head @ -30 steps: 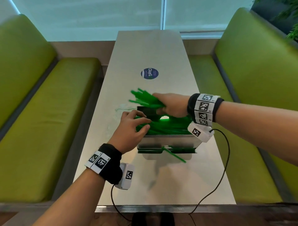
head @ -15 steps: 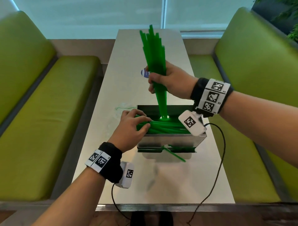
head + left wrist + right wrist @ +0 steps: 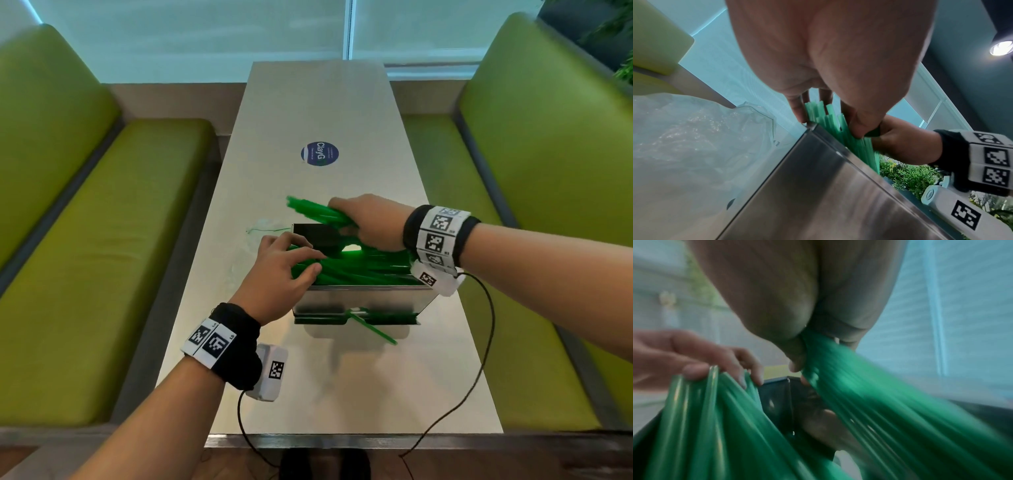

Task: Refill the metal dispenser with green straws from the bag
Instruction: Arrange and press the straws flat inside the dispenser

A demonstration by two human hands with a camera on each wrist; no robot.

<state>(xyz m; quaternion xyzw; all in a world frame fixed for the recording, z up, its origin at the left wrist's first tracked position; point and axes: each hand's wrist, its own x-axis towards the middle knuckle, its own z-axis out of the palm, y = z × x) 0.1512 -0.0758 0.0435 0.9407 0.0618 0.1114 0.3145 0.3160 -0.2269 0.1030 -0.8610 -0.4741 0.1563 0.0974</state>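
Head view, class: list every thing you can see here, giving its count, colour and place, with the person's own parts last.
Table: one, pale grey, between the benches.
Benches: two, lime green, either side of the table.
Round sticker: one, dark blue, far part of the tabletop.
Metal dispenser: one, silver, mid-table.
Green straws: many, piled in the dispenser; one pokes from its front slot.
Straw bundle: one, green, in the right hand.
Clear bag: one, left of the dispenser.
Left hand: on the piled straws.
Right hand: grips the bundle.
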